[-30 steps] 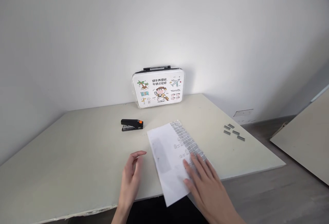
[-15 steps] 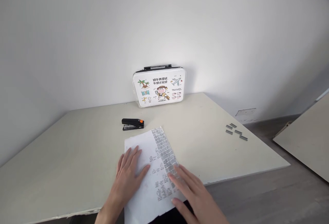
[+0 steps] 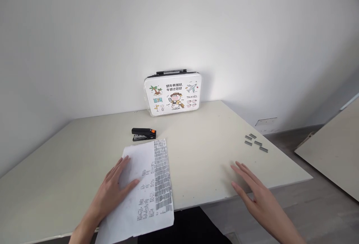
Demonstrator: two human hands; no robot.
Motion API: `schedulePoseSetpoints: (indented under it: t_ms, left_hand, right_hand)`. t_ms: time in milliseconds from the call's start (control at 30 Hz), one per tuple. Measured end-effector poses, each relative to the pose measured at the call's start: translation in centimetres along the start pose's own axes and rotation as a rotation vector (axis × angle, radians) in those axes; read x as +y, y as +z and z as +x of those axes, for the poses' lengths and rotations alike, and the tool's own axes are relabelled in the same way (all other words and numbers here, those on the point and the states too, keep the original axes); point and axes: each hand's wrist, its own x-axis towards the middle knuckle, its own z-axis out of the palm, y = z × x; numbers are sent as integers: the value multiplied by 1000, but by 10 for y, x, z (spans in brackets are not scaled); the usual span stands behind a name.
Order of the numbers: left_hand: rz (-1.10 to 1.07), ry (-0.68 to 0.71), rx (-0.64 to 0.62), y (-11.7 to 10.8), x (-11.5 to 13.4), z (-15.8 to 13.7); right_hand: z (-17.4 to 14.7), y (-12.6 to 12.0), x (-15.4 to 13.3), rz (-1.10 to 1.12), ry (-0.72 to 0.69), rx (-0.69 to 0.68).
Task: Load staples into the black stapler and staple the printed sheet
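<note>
My left hand lies flat with fingers spread on the left part of some printed paper, which has a dark printed band along its right side. The paper's near end hangs past the table's front edge. My right hand hovers over the front right of the table, its fingers stretched out and holding nothing. Just beyond the paper's far edge lies a black stapler with an orange patch at its right end. Several grey staple strips are scattered at the right, beyond my right hand.
A white case with cartoon prints and a black handle leans upright against the wall at the back of the pale table. Another pale board or tabletop stands at the far right, across a gap of grey floor.
My right hand has left the paper and moved right, toward the staple strips. The paper has shifted left and turned slightly, with my left hand moving left on it.
</note>
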Motion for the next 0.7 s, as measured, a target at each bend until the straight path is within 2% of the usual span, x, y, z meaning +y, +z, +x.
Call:
schedulePoseSetpoints:
  t_ms: [67, 167, 300, 467, 700]
  left_hand:
    - [85, -10, -35, -6, -5, 1]
    - [338, 46, -130, -13, -16, 2]
    - [557, 134, -156, -15, -27, 4]
    - [573, 131, -161, -16, -28, 2]
    - [530, 114, -153, -16, -22, 0]
  right_hand:
    - [4, -4, 7, -16, 38, 9]
    - [11, -10, 25, -91, 106, 41]
    - [29, -18, 60, -210, 168, 157]
    - [69, -26, 98, -241, 269, 262]
    - [127, -34, 123, -315, 295, 317]
